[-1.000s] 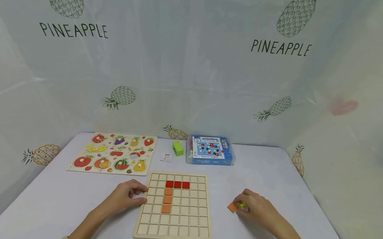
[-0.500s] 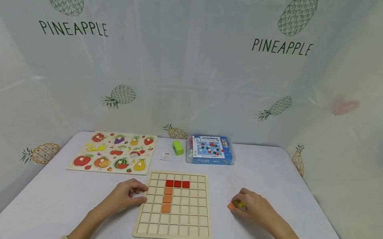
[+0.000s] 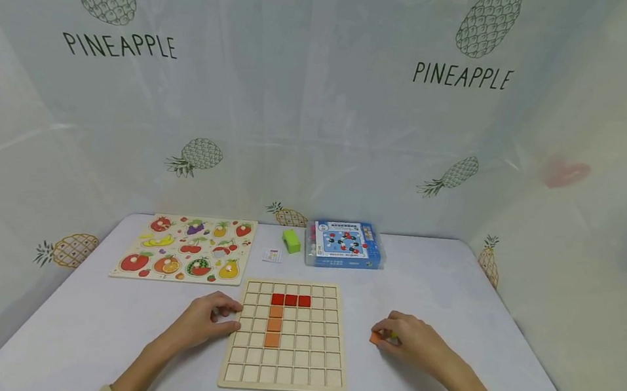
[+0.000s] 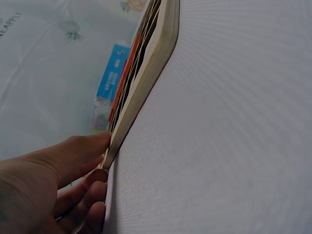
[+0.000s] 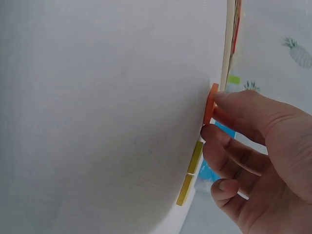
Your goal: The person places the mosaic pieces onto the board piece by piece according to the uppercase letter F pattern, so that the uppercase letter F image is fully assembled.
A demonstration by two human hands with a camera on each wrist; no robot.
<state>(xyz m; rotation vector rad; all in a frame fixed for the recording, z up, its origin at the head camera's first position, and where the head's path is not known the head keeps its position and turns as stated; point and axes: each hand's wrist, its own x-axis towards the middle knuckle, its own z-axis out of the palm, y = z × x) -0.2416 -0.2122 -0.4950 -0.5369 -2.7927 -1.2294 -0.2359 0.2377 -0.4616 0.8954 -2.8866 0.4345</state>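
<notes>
My left hand (image 3: 203,323) rests against the left edge of a wooden grid board (image 3: 308,370). Its thumb (image 4: 85,148) and bent fingers touch that edge in the left wrist view. On the board lie red tiles (image 3: 290,300) in a row and orange tiles (image 3: 274,324) in a column below their left end. To the right of the board, my right hand (image 3: 416,342) pinches a loose orange tile (image 5: 210,104) between thumb and forefinger, just at the tabletop. Two yellow tiles (image 5: 189,173) lie on the table by its other fingers, mostly hidden by the hand in the head view.
Behind the board, a fruit puzzle board (image 3: 181,249) lies at the back left. A green block (image 3: 291,241), a small printed card (image 3: 272,255) and a blue boxed set (image 3: 345,246) are along the back. Pineapple-printed sheeting (image 3: 327,91) surrounds the white table (image 3: 428,270).
My right hand has shifted slightly left and closed its fingertips on the orange tile, which has moved a little left with it. The left hand and board stay put.
</notes>
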